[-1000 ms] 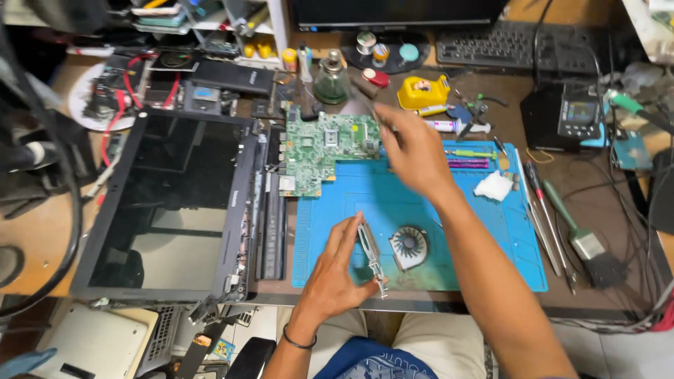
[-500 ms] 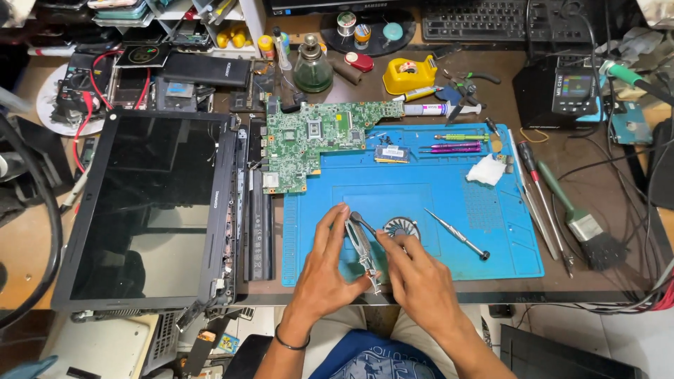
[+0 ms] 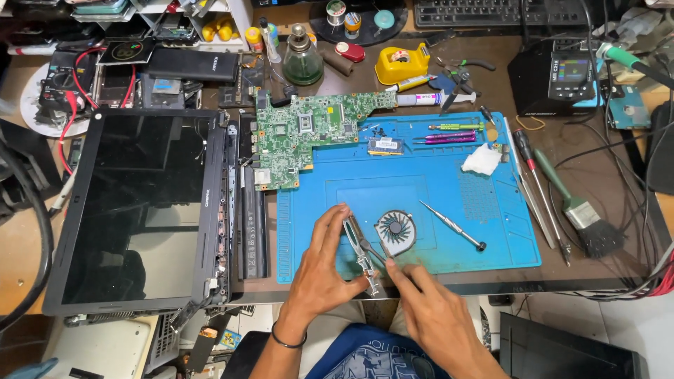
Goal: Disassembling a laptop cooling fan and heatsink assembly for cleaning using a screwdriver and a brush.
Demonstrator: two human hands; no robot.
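Your counter (image 3: 604, 182) is a crowded brown repair bench, with cables trailing off at three o'clock and small parts heaped along twelve o'clock. The largest thing on it is the opened laptop (image 3: 140, 210) at nine o'clock, lying flat with its dark screen up, pushed aside so the middle stays free for work. Next comes the blue mat (image 3: 435, 189) in the centre, which gives loose parts a soft, bounded place to lie. The green circuit board (image 3: 302, 137) rests half on the mat's eleven o'clock corner, lifted out of the laptop and laid face up. A paintbrush (image 3: 579, 210) and long screwdrivers lie in a row off the mat at three o'clock, within reach but clear of your hands.

The round fan (image 3: 397, 231) sits on the mat just beside your hands, and a thin screwdriver (image 3: 453, 226) lies at its three o'clock. Your left hand (image 3: 319, 270) grips the metal bracket (image 3: 361, 256) from the side, fingers closed on it to steady it at the mat's six o'clock edge. Your right hand (image 3: 428, 312) pinches its near end with fingertips.
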